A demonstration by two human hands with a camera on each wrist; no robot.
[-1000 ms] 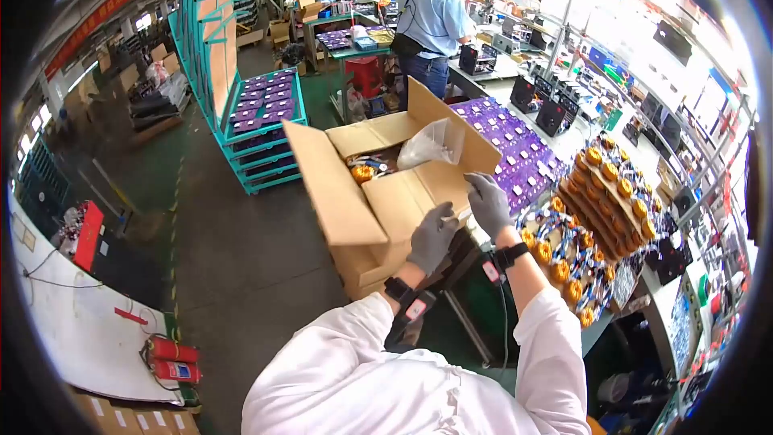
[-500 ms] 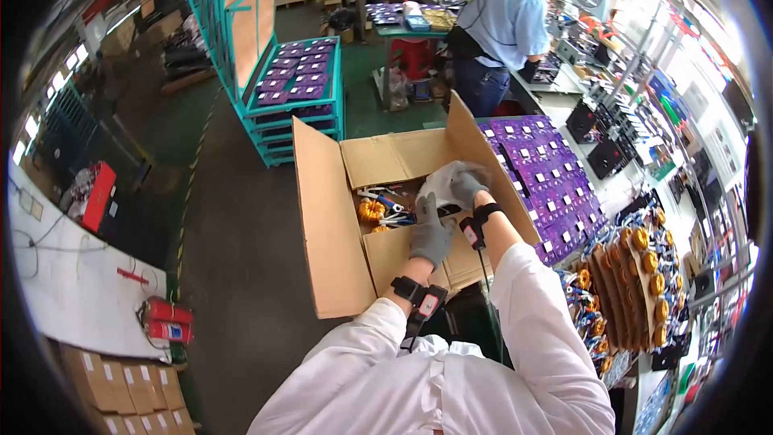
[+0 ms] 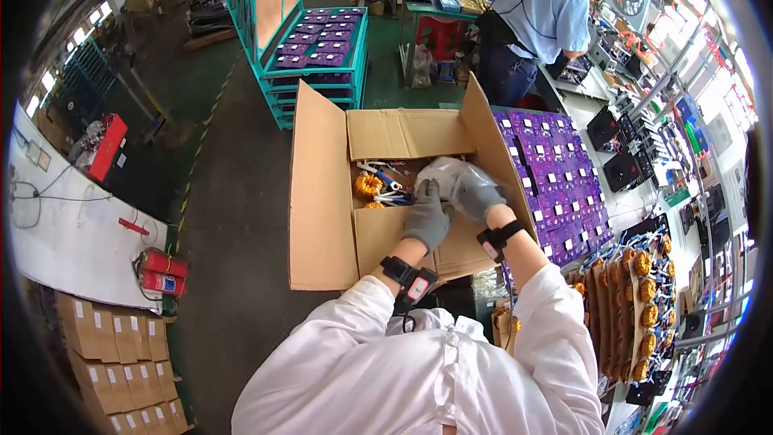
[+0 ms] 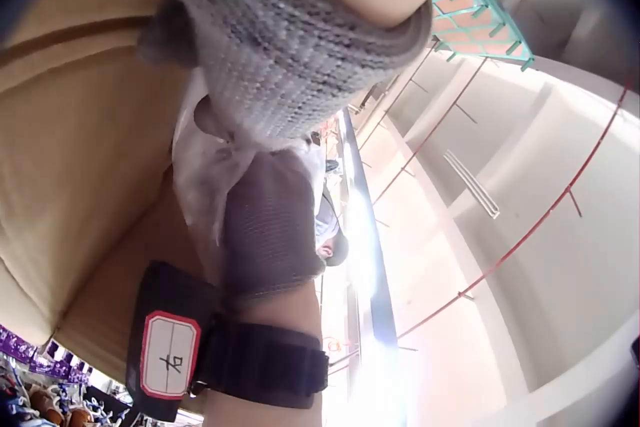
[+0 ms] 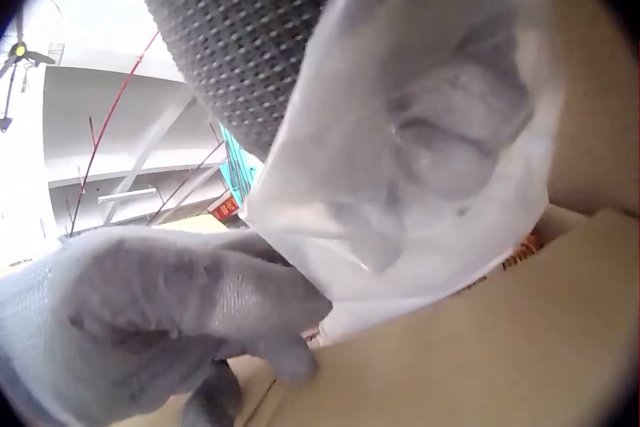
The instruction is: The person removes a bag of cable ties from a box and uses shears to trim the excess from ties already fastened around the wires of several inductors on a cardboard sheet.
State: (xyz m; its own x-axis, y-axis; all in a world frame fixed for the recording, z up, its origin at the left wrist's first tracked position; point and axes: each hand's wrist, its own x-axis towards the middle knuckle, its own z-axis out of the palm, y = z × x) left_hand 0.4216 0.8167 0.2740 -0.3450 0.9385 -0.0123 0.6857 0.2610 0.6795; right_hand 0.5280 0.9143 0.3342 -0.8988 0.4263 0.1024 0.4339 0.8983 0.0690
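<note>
A translucent plastic bag (image 3: pixel 441 171) sits in the open cardboard box (image 3: pixel 318 193) before me. My gloved right hand (image 3: pixel 481 197) reaches into this bag, and its bent fingers show blurrily through the plastic in the right wrist view. Whether they hold anything I cannot tell. On the bag's near left side, my gloved left hand (image 3: pixel 427 221) pinches the edge of the plastic (image 5: pixel 400 247). Left of the bag, inside the box, lie orange ring-shaped coils (image 3: pixel 368 186) and wires with blue and white parts (image 3: pixel 388 177).
Purple circuit boards (image 3: pixel 555 177) cover the bench right of the box. Nearer stand stacked cardboard layers with orange coils (image 3: pixel 632 306). A teal rack (image 3: pixel 318 68) of purple boards stands behind, left of a person in a blue shirt (image 3: pixel 543 8). Fire extinguishers (image 3: pixel 163 271) stand far left.
Both hands have moved from in front of the box to the plastic bag inside it. The right hand has gone into the bag. The head view has shifted, tilting further down onto the box.
</note>
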